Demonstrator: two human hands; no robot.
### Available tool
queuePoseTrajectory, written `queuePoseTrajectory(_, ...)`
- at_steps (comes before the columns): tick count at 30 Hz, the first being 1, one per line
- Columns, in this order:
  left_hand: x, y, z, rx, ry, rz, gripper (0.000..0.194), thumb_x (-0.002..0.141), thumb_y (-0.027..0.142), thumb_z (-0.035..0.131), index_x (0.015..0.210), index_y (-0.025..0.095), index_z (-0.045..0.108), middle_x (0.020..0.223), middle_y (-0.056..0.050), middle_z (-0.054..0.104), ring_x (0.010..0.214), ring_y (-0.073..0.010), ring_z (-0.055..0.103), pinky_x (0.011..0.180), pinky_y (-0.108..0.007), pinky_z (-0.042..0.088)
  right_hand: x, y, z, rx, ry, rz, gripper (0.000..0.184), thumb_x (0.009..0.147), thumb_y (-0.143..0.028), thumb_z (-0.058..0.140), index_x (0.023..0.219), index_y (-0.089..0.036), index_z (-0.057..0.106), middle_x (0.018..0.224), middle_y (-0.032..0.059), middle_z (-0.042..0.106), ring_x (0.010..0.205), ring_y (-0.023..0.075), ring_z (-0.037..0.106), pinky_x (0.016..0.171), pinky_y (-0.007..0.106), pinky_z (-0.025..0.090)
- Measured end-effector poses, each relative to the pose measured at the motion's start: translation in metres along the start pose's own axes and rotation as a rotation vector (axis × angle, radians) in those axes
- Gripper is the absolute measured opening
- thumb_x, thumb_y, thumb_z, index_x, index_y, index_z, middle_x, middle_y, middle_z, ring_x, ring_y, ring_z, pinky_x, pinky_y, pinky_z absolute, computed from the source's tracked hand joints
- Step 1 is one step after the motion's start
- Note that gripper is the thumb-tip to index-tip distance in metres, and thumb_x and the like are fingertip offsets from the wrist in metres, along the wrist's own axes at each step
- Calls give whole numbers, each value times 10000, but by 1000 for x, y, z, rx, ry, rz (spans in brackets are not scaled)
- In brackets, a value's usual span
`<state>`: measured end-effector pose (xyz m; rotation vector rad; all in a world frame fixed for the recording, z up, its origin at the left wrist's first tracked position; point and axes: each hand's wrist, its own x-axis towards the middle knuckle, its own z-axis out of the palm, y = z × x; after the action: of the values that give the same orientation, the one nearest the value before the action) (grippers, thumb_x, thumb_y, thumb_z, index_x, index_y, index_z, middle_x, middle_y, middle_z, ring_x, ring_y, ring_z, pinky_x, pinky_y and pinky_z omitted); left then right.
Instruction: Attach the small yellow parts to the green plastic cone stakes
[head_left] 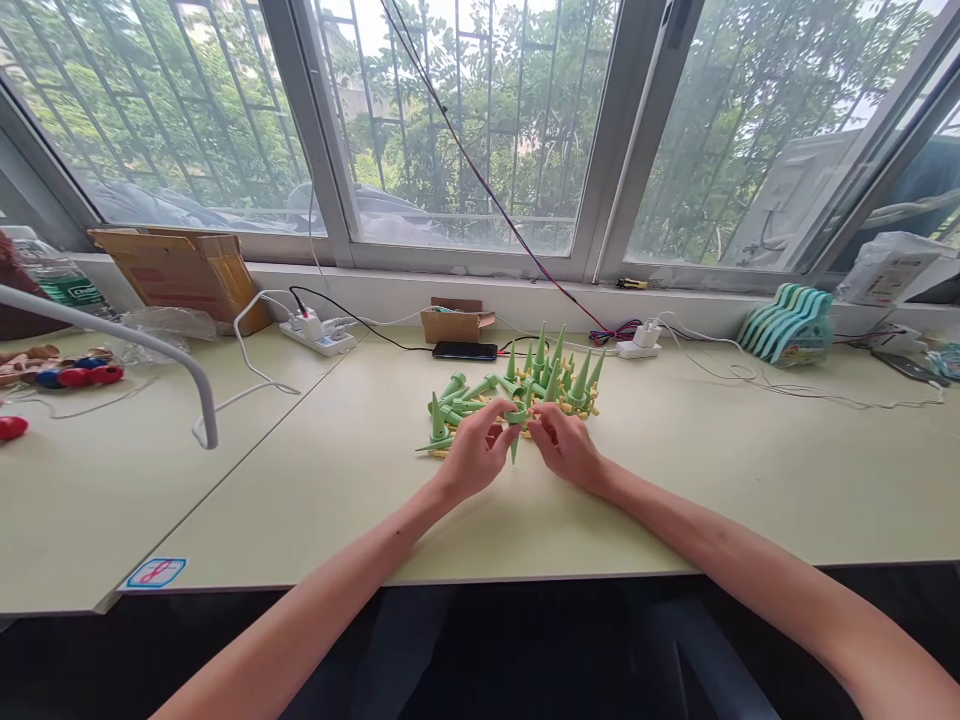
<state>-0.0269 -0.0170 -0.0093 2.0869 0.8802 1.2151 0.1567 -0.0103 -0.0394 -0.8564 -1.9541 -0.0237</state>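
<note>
Green spike [515, 415] held point-down between two hands

It hangs above the table [675, 440], nearer the person than the black phone [465, 351] and slightly to that phone's right. The left hand [476, 445] pinches it near the broad collar, thumb and fingers closed around that upper end. The right hand [562, 445] meets the collar from the other side, fingertips gathered close; whether they grip the rim or some small piece cannot be told.

By its look, the spike should be light, stiff plastic, somewhat slick along the smooth taper and unlikely to crush. The collar seems the surest hold; the narrow tip would offer little purchase and may be the part most easily bent.

Just beyond the hands, more lying spikes [465, 406] spread on the near side of the phone, while standing spikes [582, 382] cluster to its right, with small yellow pieces [592, 408] among them. Right behind the phone sits an open cardboard box [456, 325]; to its left, a white power strip [322, 342]. Farthest off, beyond the phone, rise the windows [480, 140].
</note>
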Motion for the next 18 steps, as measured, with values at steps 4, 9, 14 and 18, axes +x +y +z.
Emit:
queuePoseTrajectory(4, 1, -1, 0, -3, 41, -12, 168, 914, 356, 519, 971, 197, 514, 702, 19, 517, 481, -72, 466, 445, -196, 433, 0, -1, 1, -11, 34, -34, 209, 965, -275, 487, 1150, -178, 504, 639, -46, 558, 435, 64, 414, 458, 187, 336)
queuePoseTrajectory(9, 1, -1, 0, 28, 61, -4, 162, 910, 350, 524, 965, 198, 518, 641, 35, 488, 470, -75, 455, 446, -196, 433, 0, 2, 1, -84, 62, -109, 254, 957, -237, 490, 1204, -188, 520, 755, 6, 648, 443, 63, 468, 458, 197, 374)
queuePoseTrajectory(14, 1, -2, -1, 57, 48, -15, 116, 902, 308, 524, 934, 197, 510, 639, 34, 498, 473, -74, 443, 445, -194, 424, 0, 4, 2, -126, 73, -183, 242, 947, -216, 502, 1183, -190, 546, 672, -19, 616, 450, 70, 467, 466, 196, 386)
queuePoseTrajectory(18, 2, -1, -1, 38, 35, -23, 98, 894, 288, 525, 891, 199, 483, 641, 35, 491, 473, -71, 448, 437, -188, 413, 1, 5, 3, -114, 78, -199, 218, 934, -198, 506, 1147, -188, 552, 647, -35, 590, 441, 65, 447, 453, 191, 374)
